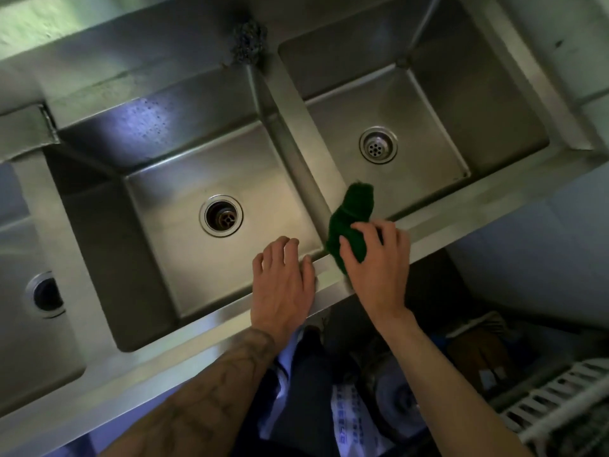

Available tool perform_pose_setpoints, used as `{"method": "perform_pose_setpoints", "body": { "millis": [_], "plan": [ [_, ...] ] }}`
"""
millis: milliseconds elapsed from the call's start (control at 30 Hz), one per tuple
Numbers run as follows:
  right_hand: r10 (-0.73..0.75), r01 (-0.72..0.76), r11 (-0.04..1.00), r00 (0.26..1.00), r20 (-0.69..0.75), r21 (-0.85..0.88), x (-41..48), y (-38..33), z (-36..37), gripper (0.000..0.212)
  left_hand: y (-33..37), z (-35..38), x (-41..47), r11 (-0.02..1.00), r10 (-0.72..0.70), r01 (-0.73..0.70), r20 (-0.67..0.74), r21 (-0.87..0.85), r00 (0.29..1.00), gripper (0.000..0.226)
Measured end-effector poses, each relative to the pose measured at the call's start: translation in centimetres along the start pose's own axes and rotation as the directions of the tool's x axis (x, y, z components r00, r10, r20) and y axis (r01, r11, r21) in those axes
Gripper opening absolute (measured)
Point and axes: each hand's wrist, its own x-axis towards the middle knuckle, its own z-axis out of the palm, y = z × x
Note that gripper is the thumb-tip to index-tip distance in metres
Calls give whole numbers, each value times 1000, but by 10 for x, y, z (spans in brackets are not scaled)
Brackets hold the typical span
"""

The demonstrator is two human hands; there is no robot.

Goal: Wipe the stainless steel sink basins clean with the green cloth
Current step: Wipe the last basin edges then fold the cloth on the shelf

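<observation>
Right hand [375,262] at lower centre is clamping its fingers [364,227] on the green cloth [354,209], its length pointing up into the right basin [428,103], while the left hand [283,285] is resting spread-fingered on the rim [197,328]

Cloth [351,222] over the divider [296,127] between two basins [204,179].

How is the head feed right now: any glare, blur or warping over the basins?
Head view: soft overall; a bluish glare patch sits on the back wall of the middle basin; the green cloth and right hand look slightly smeared by motion; the front rim runs slanted and bowed from the wide lens; the space under the sink is dark.
</observation>
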Motion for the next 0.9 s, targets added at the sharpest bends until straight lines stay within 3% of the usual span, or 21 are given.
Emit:
{"method": "perform_pose_setpoints", "body": {
  "millis": [167, 433, 533, 633, 900],
  "plan": [
    [22, -25, 998, 998, 59, 58, 74, -15, 24, 35, -1, 1, -1, 1000, 6, -7, 5, 26, 1000, 37],
    [-163, 159, 986, 982, 96, 48, 44, 10, 6, 44, -22, -8, -16, 1000, 17, -17, 35, -12, 999, 41],
    [-126, 120, 990, 988, 94, 69, 88, -17, 27, 45, -29, -13, -24, 998, -62, 62, 35, 7, 997, 42],
    [-183, 183, 983, 976, 118, 19, 131, -40, 40, 56, -26, -12, -19, 999, -43, 43, 40, 7, 998, 38],
    [-262, 263, 965, 963, 63, 3, 109, -28, 43, 41, -27, -10, -21, 999, -34, 34, -11, 11, 999, 32]
  ]
}}
